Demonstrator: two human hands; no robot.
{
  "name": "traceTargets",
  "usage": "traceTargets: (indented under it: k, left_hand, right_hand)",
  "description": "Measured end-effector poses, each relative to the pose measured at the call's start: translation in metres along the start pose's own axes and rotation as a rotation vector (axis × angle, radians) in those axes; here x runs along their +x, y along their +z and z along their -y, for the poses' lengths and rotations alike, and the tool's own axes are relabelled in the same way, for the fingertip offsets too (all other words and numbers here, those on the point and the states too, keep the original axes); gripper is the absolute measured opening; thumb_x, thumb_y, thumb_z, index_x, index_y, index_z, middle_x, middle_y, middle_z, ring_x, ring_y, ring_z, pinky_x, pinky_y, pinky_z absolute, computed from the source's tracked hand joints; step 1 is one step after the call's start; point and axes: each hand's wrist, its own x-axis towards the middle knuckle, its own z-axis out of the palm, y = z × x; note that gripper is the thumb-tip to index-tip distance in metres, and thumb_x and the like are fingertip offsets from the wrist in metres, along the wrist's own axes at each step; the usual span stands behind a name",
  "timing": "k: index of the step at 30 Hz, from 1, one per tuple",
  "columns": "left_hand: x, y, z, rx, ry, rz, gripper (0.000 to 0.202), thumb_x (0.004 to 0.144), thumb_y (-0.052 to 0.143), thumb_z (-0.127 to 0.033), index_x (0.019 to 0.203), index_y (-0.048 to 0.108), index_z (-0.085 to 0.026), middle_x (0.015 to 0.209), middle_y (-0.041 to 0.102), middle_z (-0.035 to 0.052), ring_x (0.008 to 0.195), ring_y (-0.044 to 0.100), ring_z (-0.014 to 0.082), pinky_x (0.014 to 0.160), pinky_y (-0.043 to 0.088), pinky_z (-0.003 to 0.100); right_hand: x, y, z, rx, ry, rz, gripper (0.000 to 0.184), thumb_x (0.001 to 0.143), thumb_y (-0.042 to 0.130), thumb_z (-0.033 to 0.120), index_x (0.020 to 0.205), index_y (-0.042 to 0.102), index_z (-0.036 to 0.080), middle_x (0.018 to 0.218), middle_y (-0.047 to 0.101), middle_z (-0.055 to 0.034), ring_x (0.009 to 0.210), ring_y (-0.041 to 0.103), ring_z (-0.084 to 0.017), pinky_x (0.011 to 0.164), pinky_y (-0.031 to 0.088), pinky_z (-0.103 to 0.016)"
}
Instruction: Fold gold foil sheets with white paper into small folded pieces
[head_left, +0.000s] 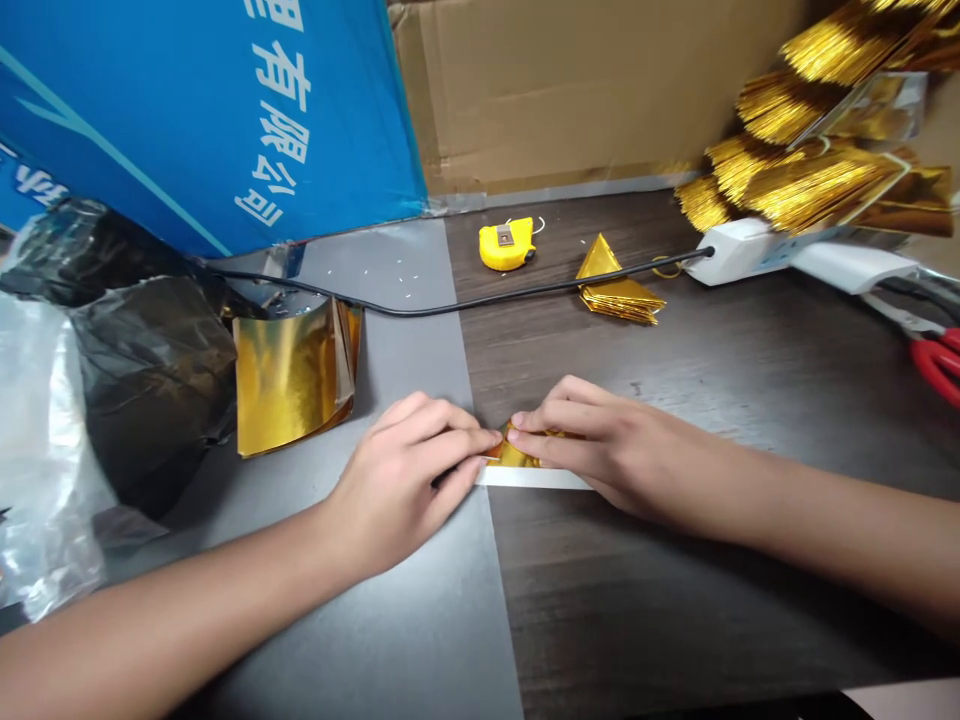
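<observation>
Gold foil (511, 452) pressed under left hand (401, 485) and right hand (607, 445).

This view comes from a camera worn on the person's head, facing forward and tilted down over the bench (600, 620). It sits close above the left hand (401, 480) and right hand (600, 445), which reach in from the lower corners, and centres low on the folded gold foil (514, 452) between them. Its upper edge reaches the cardboard box (555, 90) beyond the bench.
</observation>
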Motion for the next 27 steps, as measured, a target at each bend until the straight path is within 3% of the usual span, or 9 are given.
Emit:
traceTargets:
  k: [7, 13, 27]
  left_hand:
    - [0.0000, -0.0002, 0.0021, -0.015, 0.018, -0.002, 0.018, 0.093, 0.066, -0.016, 0.110, 0.071, -0.016, 0.098, 0.072, 0.0034, 0.087, 0.061, 0.0131, 0.081, 0.049, 0.028]
    - [0.0001, -0.0012, 0.0023, -0.055, -0.024, 0.017, 0.016, 0.093, 0.067, -0.018, 0.108, 0.068, -0.015, 0.097, 0.073, 0.0033, 0.087, 0.062, 0.0131, 0.082, 0.049, 0.028]
    - [-0.0008, -0.0034, 0.0006, -0.046, -0.020, 0.043, 0.012, 0.094, 0.066, -0.018, 0.103, 0.072, -0.020, 0.099, 0.073, 0.0013, 0.089, 0.060, 0.0122, 0.084, 0.048, 0.028]
  right_hand:
    - [-0.0033, 0.0007, 0.0009, -0.001, -0.007, -0.049, 0.038, 0.106, 0.042, 0.017, 0.140, 0.058, 0.019, 0.130, 0.062, -0.0112, 0.111, 0.051, -0.022, 0.095, 0.055, -0.035]
    - [-0.0044, 0.0004, 0.0015, 0.042, 0.048, -0.034, 0.041, 0.105, 0.041, 0.016, 0.140, 0.058, 0.029, 0.133, 0.060, -0.0065, 0.114, 0.055, -0.021, 0.096, 0.055, -0.036]
    - [-0.0064, 0.0014, 0.0017, -0.051, 0.008, -0.064, 0.037, 0.105, 0.041, 0.016, 0.137, 0.060, 0.019, 0.143, 0.056, -0.0105, 0.117, 0.055, -0.021, 0.098, 0.056, -0.037]
